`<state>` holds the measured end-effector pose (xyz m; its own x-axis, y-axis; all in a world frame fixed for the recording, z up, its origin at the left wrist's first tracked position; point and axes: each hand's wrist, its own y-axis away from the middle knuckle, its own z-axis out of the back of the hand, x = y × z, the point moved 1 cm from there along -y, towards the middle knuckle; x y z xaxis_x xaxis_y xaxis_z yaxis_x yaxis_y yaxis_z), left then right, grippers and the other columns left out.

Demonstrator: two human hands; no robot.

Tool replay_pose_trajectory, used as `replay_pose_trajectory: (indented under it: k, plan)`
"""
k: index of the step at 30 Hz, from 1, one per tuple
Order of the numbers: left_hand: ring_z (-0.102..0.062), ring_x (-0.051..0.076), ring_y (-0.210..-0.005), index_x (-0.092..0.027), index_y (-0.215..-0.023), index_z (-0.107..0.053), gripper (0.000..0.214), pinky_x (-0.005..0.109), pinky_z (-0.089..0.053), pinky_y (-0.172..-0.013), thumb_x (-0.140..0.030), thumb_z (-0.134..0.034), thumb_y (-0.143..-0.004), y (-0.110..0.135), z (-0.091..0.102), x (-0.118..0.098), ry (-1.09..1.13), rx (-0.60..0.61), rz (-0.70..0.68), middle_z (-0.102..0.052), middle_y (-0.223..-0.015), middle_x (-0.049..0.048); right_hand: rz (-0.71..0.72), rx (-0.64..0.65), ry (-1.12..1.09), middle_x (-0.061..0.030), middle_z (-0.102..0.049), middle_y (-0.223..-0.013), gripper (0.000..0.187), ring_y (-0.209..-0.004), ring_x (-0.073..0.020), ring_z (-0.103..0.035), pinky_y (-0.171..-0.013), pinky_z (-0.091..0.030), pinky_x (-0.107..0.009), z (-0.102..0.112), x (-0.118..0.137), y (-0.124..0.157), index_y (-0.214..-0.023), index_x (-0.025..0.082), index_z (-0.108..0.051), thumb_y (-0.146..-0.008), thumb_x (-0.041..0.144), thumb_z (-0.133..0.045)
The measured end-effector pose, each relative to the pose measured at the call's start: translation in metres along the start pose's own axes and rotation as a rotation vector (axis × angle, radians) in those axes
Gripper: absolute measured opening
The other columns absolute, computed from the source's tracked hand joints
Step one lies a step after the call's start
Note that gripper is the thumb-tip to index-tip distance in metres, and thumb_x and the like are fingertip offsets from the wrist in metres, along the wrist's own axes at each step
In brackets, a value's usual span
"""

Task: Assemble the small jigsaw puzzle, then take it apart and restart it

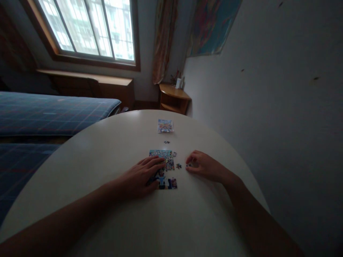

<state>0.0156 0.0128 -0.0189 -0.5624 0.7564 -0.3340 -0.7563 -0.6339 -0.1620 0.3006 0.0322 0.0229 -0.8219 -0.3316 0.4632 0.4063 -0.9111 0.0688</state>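
A partly assembled jigsaw puzzle (pixel 168 160) lies on the round white table (pixel 112 150). My left hand (pixel 140 176) rests flat on the puzzle's left side, fingers stretched out over it. My right hand (pixel 205 166) lies just right of the puzzle with its fingertips pinched on a small puzzle piece (pixel 189 165). One loose piece (pixel 178 166) sits between the puzzle and my right hand. Another loose piece (pixel 167 142) lies farther back. A small picture card or packet (pixel 165 126) sits beyond it.
A bed with a blue plaid cover (pixel 50 112) runs along the left. A wooden corner shelf (pixel 174 97) stands by the wall under a curtain (pixel 164 39). The window (pixel 91 26) is behind. A white wall (pixel 268 107) is close on the right.
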Motion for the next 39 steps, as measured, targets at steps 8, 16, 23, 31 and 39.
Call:
replay_pose_trajectory:
  k: [8, 16, 23, 31, 39]
  plan:
    - [-0.027, 0.030, -0.147, -0.023, -0.150, -0.036, 0.061, 0.050, -0.028, -0.120, -0.030, -0.055, -0.092, 0.001, 0.001, -0.001, -0.012, 0.010, 0.003, -0.035, -0.159, 0.0058, -0.090, 0.017, 0.002, -0.0077, -0.062, -0.095, 0.018, -0.083, -0.0186, -0.058, -0.076, -0.045, -0.031, 0.001, -0.004, 0.004, -0.094, 0.017, -0.070, -0.082, 0.031, -0.071]
    - [-0.028, 0.030, -0.147, -0.024, -0.150, -0.036, 0.063, 0.050, -0.028, -0.120, -0.030, -0.056, -0.091, 0.000, 0.000, 0.000, 0.000, -0.010, -0.005, -0.037, -0.157, 0.0062, 0.102, 0.064, -0.047, -0.0051, -0.062, -0.094, 0.007, -0.081, -0.0153, -0.058, -0.075, -0.046, -0.027, -0.001, 0.008, 0.004, -0.086, 0.017, -0.067, -0.079, 0.016, -0.065]
    - [-0.027, 0.030, -0.147, -0.023, -0.151, -0.035, 0.063, 0.050, -0.028, -0.120, -0.030, -0.055, -0.091, 0.001, 0.000, 0.000, -0.007, 0.011, 0.004, -0.035, -0.159, 0.0065, -0.023, 0.027, -0.015, -0.0072, -0.064, -0.098, 0.029, -0.083, -0.0182, -0.059, -0.076, -0.046, -0.030, 0.000, 0.003, 0.007, -0.103, 0.016, -0.066, -0.078, 0.031, -0.073]
    - [-0.028, 0.030, -0.147, -0.024, -0.150, -0.037, 0.062, 0.050, -0.028, -0.120, -0.031, -0.055, -0.091, 0.000, 0.001, -0.001, -0.010, 0.008, 0.014, -0.035, -0.159, 0.0057, -0.055, 0.063, 0.011, -0.0074, -0.063, -0.095, 0.016, -0.082, -0.0178, -0.059, -0.075, -0.045, -0.030, 0.003, 0.001, 0.009, -0.092, 0.017, -0.070, -0.081, 0.028, -0.069]
    - [-0.027, 0.030, -0.147, -0.024, -0.150, -0.035, 0.062, 0.049, -0.027, -0.120, -0.030, -0.055, -0.092, 0.000, 0.001, -0.001, -0.013, 0.019, 0.012, -0.035, -0.159, 0.0058, -0.003, 0.094, -0.014, -0.0043, -0.065, -0.086, 0.009, -0.075, -0.0157, -0.059, -0.069, -0.045, -0.027, 0.003, 0.009, 0.011, -0.084, 0.017, -0.067, -0.078, 0.023, -0.068]
